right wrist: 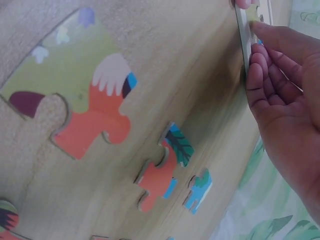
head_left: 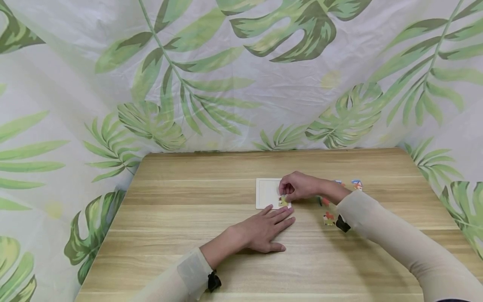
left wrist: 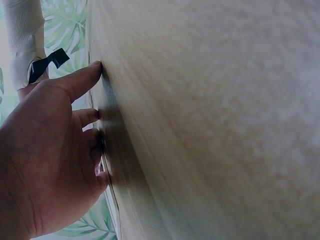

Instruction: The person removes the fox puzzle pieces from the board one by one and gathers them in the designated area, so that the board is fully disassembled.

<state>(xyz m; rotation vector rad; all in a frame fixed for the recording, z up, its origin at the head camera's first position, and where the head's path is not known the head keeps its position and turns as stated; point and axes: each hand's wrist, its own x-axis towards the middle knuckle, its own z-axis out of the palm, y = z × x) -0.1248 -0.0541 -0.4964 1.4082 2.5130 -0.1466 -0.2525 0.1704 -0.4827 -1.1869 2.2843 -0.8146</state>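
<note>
A white puzzle board with a raised border lies flat on the table. My right hand is over its right side, fingers curled and thumb down. It pinches a small yellow-green puzzle piece at the board's lower right corner. In the right wrist view, that hand reaches over the board's edge, its thumb tip on the piece. My left hand rests palm down, fingers spread, with fingertips at the board's lower edge. The left wrist view shows this hand low against the tabletop.
Several loose puzzle pieces lie to the right, partly under the right forearm, among them an orange and green one and a blue-topped one. Close to the right wrist camera is a fox-coloured piece. A leaf-print cloth hangs behind the wooden table.
</note>
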